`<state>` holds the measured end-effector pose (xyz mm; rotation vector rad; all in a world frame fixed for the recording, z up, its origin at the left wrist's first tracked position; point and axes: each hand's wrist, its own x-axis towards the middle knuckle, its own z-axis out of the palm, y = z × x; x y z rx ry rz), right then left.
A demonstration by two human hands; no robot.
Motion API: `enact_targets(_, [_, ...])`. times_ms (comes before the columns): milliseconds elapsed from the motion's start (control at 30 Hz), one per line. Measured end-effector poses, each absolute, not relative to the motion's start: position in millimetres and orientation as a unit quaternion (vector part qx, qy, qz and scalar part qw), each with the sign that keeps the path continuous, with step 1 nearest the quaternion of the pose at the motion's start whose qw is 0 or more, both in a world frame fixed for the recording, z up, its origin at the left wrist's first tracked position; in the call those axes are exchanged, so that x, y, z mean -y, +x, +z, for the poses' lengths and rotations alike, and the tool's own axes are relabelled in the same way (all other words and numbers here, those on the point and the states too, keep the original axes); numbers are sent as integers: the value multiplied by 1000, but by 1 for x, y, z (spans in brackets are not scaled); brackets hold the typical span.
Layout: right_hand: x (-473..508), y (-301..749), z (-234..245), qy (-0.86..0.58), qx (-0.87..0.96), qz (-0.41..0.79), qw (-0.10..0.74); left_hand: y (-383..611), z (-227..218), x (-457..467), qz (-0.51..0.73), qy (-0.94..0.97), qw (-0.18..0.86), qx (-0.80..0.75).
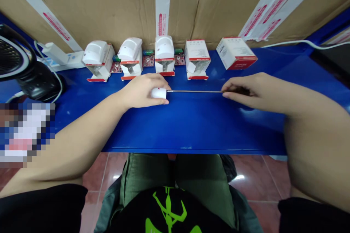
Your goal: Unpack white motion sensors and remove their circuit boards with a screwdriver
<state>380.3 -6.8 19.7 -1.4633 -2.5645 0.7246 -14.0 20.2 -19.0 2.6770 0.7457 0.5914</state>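
My left hand (144, 91) is closed around a small white plastic detector housing (159, 93), its thumb and fingers on either side. A long thin metal shaft, which looks like a screwdriver (195, 91), runs level across the blue table, its tip touching the housing's right side. At the other end my right hand (248, 89) pinches it between thumb and fingers; the handle is mostly hidden in the palm. Behind my hands three white detectors (129, 48) rest on opened cartons (164, 66), and small red circuit boards (148, 61) lie between them.
Farther right stand an open white carton (197, 56) and a closed one (237, 52). A black fan (24, 62) and a white power strip (71, 59) occupy the left. Cardboard (218, 3) rises behind the blue table (191, 127), whose front edge lies above my lap.
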Motion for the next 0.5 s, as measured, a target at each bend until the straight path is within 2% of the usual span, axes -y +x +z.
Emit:
enact_targets(233, [8, 381, 22, -468, 850, 228, 84, -12, -17, -18, 193, 930, 153, -272])
enact_targets(500, [4, 387, 19, -466, 847, 243, 80, -13, -10, -13, 173, 922, 116, -325])
